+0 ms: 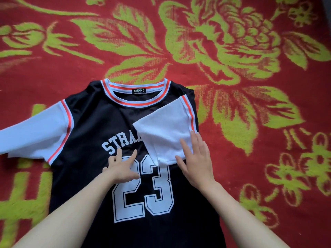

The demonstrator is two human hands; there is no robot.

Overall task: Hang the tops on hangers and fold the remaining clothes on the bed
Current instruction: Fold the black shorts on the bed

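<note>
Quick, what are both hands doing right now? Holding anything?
Left hand: open, fingers spread, pressing on the black jersey.
Right hand: open, flat on the folded white sleeve, holding nothing.

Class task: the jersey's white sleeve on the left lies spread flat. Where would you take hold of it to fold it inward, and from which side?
Probably pinch the spread sleeve near its outer end, coming from the left with the left hand: it lies flat, pointing outward, so its free end lifts and swings over the jersey.
</note>
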